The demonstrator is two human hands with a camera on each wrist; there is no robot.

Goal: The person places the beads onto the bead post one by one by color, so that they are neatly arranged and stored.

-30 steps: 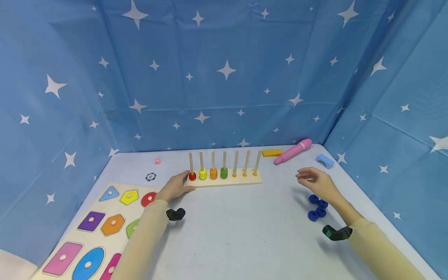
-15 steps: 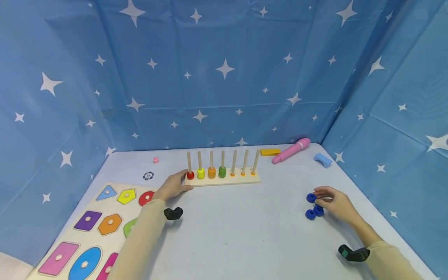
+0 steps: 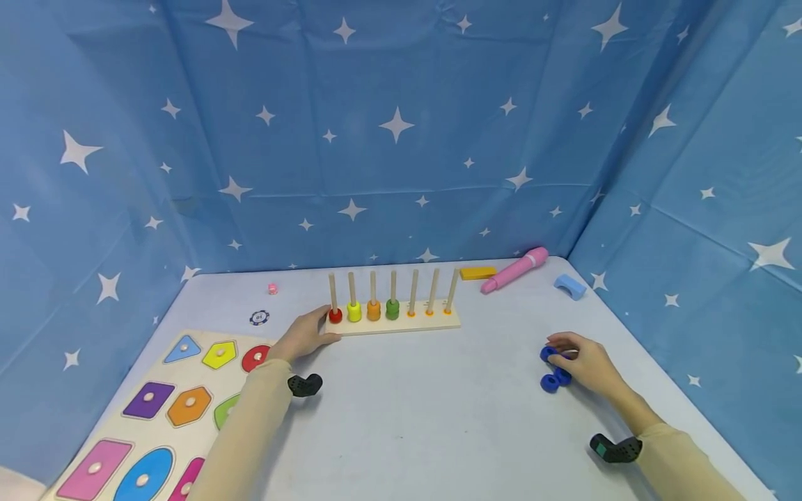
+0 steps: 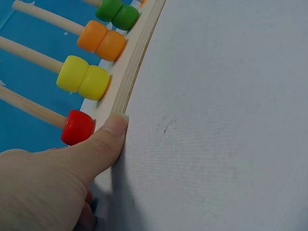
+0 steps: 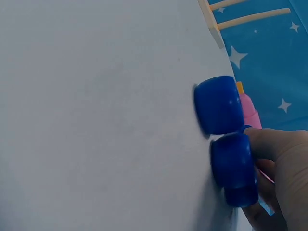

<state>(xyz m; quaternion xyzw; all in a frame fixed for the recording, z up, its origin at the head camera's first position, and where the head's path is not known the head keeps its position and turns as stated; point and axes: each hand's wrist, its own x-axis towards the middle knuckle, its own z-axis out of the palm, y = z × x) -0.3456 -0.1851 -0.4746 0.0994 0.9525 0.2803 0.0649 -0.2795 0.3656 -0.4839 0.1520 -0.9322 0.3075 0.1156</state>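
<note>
My left hand [image 3: 303, 335] grips the left end of a wooden peg board [image 3: 401, 327], its thumb along the front edge in the left wrist view. One red bead [image 4: 78, 127] sits on the end peg. Beside it, yellow beads [image 4: 83, 78], orange beads [image 4: 101, 40] and green beads [image 4: 117, 13] are stacked in pairs. Three right-hand pegs carry no beads. My right hand [image 3: 585, 362] reaches down into a cluster of blue beads [image 5: 219, 106], thumb and fingers pinching one bead, which is mostly hidden behind the nearer ones.
A shape puzzle board [image 3: 150, 376] lies at the left under my sleeve. Behind it are a poker chip [image 3: 260, 317] and a small pink die [image 3: 272, 289]. At the back right lie a yellow block [image 3: 478, 273], a pink toy microphone [image 3: 515, 270] and a blue arch block [image 3: 570, 286].
My right hand has come down toward me from above the table to the blue beads and taken hold of one. The left hand stays on the peg board. The head view has shifted slightly.
</note>
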